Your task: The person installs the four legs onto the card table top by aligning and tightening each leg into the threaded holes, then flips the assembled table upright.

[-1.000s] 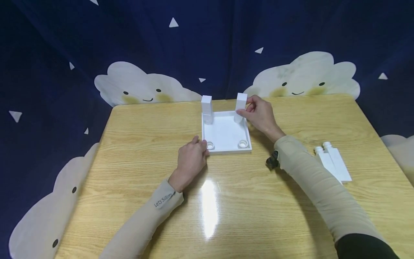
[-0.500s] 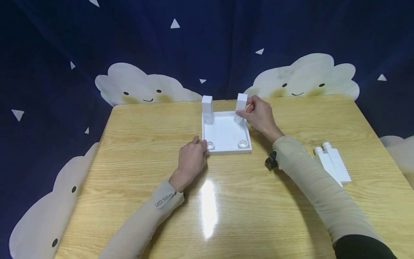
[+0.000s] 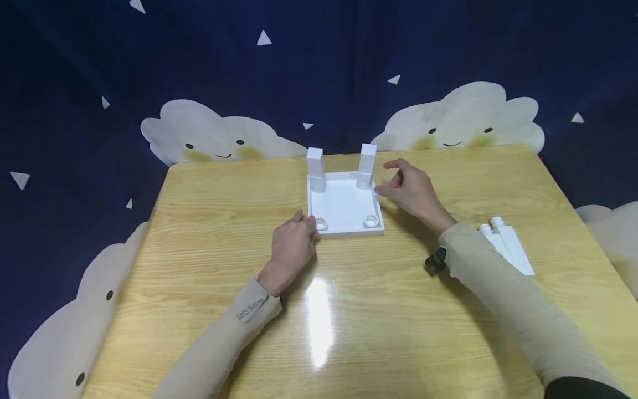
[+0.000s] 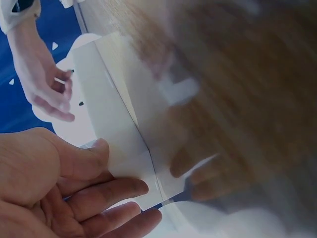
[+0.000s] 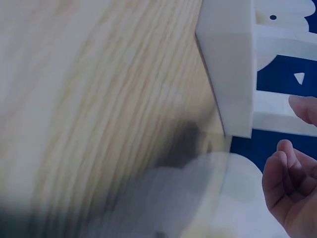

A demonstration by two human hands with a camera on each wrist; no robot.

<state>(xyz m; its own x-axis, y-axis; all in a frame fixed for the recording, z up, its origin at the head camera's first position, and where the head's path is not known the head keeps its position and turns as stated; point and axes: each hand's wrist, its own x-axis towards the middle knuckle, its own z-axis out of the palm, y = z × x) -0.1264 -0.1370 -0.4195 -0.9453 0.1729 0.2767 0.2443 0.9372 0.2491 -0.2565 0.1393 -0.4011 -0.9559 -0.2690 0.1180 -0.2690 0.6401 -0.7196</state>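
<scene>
A square white panel with a raised rim (image 3: 344,205) lies on the table. White square posts stand upright in its two far corners, a left post (image 3: 315,166) and a right post (image 3: 366,163). Its near corners have round sockets, a left socket (image 3: 320,224) and a right socket (image 3: 371,221). My left hand (image 3: 293,244) holds the near left corner, thumb at the rim and fingers along the outer wall (image 4: 119,124). Just right of the right post, my right hand (image 3: 413,191) holds nothing, its thumb and index finger apart.
Two more white posts (image 3: 510,246) with round ends lie side by side on the table at the right, partly behind the right sleeve (image 3: 478,266). A dark blue curtain with clouds (image 3: 329,72) hangs behind the wooden table (image 3: 224,210).
My right hand has let go of the right post and moved a little to the right, its fingers spreading. The post stays upright. My left hand keeps its hold on the panel's corner.
</scene>
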